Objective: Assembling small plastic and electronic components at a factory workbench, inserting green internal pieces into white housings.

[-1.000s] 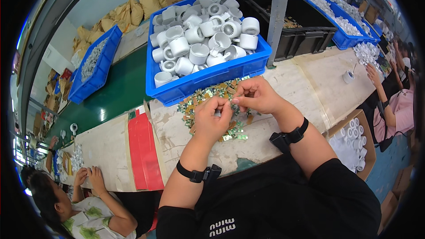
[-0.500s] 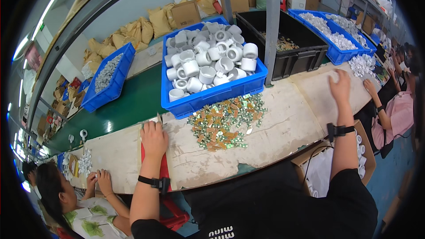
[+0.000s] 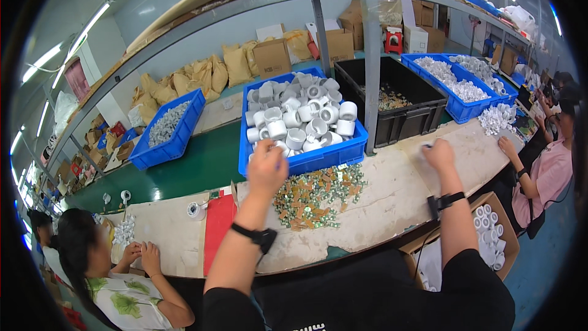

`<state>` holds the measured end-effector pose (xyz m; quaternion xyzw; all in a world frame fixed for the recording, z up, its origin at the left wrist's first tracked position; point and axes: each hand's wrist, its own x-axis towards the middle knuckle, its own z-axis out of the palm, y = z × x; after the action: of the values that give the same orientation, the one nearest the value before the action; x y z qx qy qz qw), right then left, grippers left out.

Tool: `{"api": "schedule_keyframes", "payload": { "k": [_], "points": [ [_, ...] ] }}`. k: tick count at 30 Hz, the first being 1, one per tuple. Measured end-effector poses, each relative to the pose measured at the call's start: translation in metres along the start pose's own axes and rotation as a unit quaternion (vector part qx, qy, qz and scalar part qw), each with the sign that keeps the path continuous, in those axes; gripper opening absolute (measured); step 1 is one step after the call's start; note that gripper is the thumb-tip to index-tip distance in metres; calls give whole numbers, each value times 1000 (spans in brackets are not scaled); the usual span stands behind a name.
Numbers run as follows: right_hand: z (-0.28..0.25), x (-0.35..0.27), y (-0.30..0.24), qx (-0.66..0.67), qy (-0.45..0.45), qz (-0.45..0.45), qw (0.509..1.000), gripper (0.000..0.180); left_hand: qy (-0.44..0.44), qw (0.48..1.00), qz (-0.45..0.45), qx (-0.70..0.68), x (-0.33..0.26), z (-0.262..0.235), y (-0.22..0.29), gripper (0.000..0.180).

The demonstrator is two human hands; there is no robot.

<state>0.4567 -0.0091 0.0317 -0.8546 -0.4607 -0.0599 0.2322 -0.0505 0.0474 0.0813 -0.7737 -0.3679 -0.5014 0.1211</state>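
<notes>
My left hand [image 3: 267, 168] is raised at the near left corner of a blue bin [image 3: 318, 158] heaped with white plastic cups [image 3: 295, 139]. Its fingers are curled together, and what they hold, if anything, is hidden. Below and to its right, a pile of small green and orange circuit boards [image 3: 318, 199] is spread on the worktop. My right hand [image 3: 438, 154] is closed over the right part of the worktop, with a small dark thing at its fingertips, too small to name. A white round part [image 3: 196, 211] stands beside a red sheet [image 3: 219, 228], left of my left forearm.
A black crate [image 3: 410, 124] with circuit boards stands behind a metal post [image 3: 369, 55]. Other blue bins hold small parts [image 3: 168, 124]. A cardboard box [image 3: 511, 242] of white parts sits by my right arm. Co-workers sit at left [image 3: 131, 297] and right [image 3: 539, 168].
My left hand has left the red sheet and moved right and up to the blue bin. A white round part now shows beside the sheet. My right hand has drawn left and closed.
</notes>
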Motion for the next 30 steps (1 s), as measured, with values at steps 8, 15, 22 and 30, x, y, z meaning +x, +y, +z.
{"api": "schedule_keyframes", "payload": {
  "k": [8, 15, 22, 30],
  "points": [
    [-33, -84, -200, 414, -3, -311, 856, 39, -195, 966, -140, 91, 47, 113, 15, 30],
    [-1, -94, -197, 448, 86, -440, 773, 59, -119, 983, -46, -131, 21, 64, 62, 61],
    [32, -122, -209, 505, -110, -475, 712, 56, -53, 945, -126, -298, -59, 38, 50, 78],
    [44, -125, -204, 501, -219, -442, 711, 50, -90, 962, -45, -253, -65, 45, 38, 58]
  ]
}}
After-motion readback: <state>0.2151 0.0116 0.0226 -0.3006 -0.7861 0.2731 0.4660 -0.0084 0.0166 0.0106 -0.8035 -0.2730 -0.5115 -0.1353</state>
